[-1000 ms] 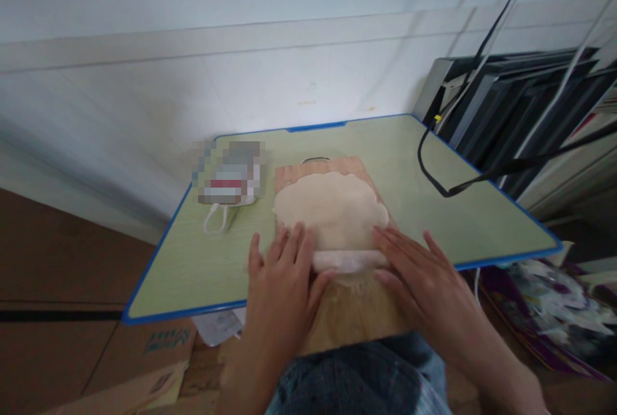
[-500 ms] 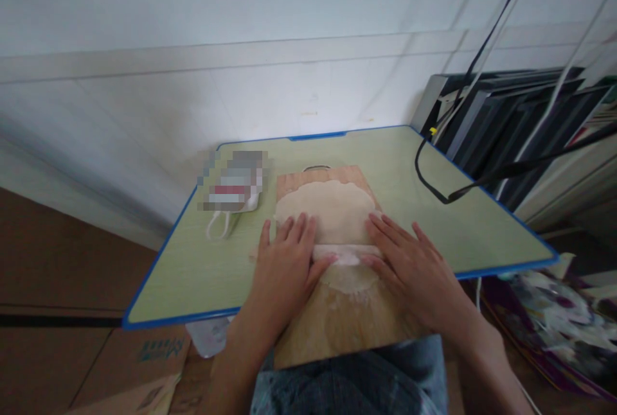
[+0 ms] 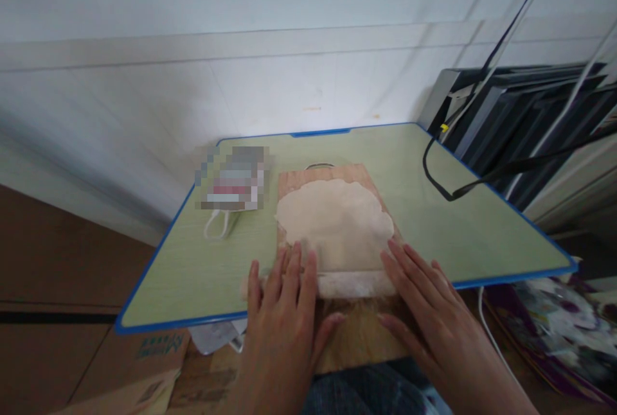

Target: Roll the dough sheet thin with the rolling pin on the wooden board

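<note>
A flour-dusted rolling pin (image 3: pixel 357 284) lies crosswise near the front edge of a sheet of rolled-out dough (image 3: pixel 335 219). My left hand (image 3: pixel 284 312) rests on the left part of the pin, its fingers stretched forward and spread, thumb on the near side. On the right part, my right hand (image 3: pixel 427 299) lies flat with straight fingers, their tips by the dough's right edge. Beneath the dough is a wooden cutting board (image 3: pixel 361 341), jutting over the table's front edge above my lap. My hands cover both ends of the pin in part.
The board stands on a light green table (image 3: pixel 434 235) with a blue rim. A blurred-out package (image 3: pixel 236 177) with a white loop sits left. A black cable (image 3: pixel 450 196) hangs over the right side, beside dark flat panels (image 3: pixel 520 119). A cardboard box (image 3: pixel 144 363) is below left.
Both hands and the rolling pin have come back toward me, from partway up the dough to its near edge. More of the dough sheet shows beyond my fingers.
</note>
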Demonstrator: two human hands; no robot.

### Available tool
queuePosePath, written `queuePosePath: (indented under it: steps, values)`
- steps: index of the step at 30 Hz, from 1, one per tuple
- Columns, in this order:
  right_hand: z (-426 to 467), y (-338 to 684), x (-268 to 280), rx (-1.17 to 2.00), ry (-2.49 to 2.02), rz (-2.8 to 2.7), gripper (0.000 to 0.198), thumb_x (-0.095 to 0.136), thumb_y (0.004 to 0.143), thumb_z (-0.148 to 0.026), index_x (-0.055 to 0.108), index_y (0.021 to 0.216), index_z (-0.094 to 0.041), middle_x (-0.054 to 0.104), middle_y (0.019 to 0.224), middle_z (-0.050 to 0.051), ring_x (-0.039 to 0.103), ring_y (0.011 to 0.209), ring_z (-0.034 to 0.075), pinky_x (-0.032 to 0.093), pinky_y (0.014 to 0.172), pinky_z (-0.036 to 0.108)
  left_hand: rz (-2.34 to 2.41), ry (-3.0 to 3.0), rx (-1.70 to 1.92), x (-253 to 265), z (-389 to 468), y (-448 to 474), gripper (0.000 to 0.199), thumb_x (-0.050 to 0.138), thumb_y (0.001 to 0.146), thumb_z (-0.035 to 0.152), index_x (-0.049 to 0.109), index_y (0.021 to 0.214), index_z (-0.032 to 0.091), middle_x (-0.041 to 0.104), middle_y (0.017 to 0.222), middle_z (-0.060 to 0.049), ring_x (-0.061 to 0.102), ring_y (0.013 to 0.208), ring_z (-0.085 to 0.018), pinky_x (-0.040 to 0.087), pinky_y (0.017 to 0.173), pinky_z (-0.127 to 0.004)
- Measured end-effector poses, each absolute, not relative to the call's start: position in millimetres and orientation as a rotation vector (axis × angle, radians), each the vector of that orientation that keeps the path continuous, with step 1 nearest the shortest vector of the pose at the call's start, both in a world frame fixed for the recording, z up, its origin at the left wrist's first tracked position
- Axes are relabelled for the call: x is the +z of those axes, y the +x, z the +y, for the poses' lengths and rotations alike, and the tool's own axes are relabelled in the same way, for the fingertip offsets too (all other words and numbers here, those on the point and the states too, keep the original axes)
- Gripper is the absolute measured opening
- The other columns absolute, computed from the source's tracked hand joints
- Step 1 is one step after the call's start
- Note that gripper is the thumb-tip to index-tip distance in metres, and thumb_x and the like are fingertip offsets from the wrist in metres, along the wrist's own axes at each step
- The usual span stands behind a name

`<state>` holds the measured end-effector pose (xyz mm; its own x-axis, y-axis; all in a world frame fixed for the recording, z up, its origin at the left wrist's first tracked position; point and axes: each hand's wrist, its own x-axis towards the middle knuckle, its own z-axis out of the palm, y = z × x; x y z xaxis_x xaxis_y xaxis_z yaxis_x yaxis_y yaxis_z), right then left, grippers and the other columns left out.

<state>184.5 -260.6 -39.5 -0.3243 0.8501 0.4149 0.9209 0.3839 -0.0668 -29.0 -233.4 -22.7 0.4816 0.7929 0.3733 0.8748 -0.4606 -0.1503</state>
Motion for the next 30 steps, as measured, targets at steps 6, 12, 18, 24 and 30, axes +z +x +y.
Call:
queuePosePath:
  steps: [6, 12, 18, 24, 30]
  values:
    - [-232.7, 184.2, -37.7, -0.244, -1.565, -2.247, 0.053, 0.033, 0.096, -0.04, 0.028, 0.144, -0.016, 0.04, 0.145, 0.013, 0.03, 0.137, 0.026, 0.038, 0.101, 0.056, -1.51, -2.427, -0.308, -22.2, -214.6, -22.6, 0.058, 0.044, 0.091, 0.041, 0.041, 0.136, 0.005, 0.046, 0.138, -0.021, 0.045, 0.126, -0.038, 0.03, 0.101, -0.062]
    - [-198.6, 189.3, -18.9, -0.189, -1.559, -2.439, 0.057, 0.027, 0.095, -0.052, 0.037, 0.141, -0.02, 0.037, 0.148, 0.01, 0.029, 0.137, 0.026, 0.03, 0.104, 0.061, -1.532, -2.414, -0.292, -21.3, -209.4, -19.8, 0.059, 0.048, 0.089, 0.043, 0.043, 0.135, 0.006, 0.047, 0.139, -0.019, 0.048, 0.123, -0.036, 0.04, 0.098, -0.053]
    - [-149.7, 176.4, -5.5, -0.127, -1.547, -2.508, 0.051, 0.029, 0.096, -0.048, 0.042, 0.138, -0.023, 0.036, 0.149, 0.01, 0.026, 0.138, 0.027, 0.018, 0.107, 0.062, -1.531, -2.431, -0.313, -19.9, -208.5, -20.8, 0.055, 0.05, 0.088, 0.039, 0.045, 0.132, 0.007, 0.05, 0.137, -0.018, 0.052, 0.121, -0.031, 0.047, 0.095, -0.044]
    - [-96.3, 153.5, 0.3, -0.038, -1.46, -2.651, 0.053, 0.022, 0.097, -0.047, 0.039, 0.141, -0.022, 0.037, 0.148, 0.01, 0.03, 0.136, 0.029, 0.014, 0.107, 0.063, -1.553, -2.407, -0.284, -16.3, -207.7, -21.0, 0.057, 0.052, 0.086, 0.036, 0.042, 0.133, 0.005, 0.049, 0.137, -0.02, 0.054, 0.119, -0.031, 0.051, 0.09, -0.041]
    - [-58.0, 126.3, 8.0, 0.155, -1.374, -2.662, 0.055, 0.022, 0.097, -0.05, 0.04, 0.14, -0.02, 0.041, 0.145, 0.011, 0.034, 0.134, 0.028, 0.019, 0.106, 0.062, -1.61, -2.378, -0.273, -12.1, -210.7, -21.4, 0.058, 0.056, 0.084, 0.034, 0.043, 0.131, 0.003, 0.051, 0.133, -0.023, 0.058, 0.113, -0.032, 0.055, 0.085, -0.041]
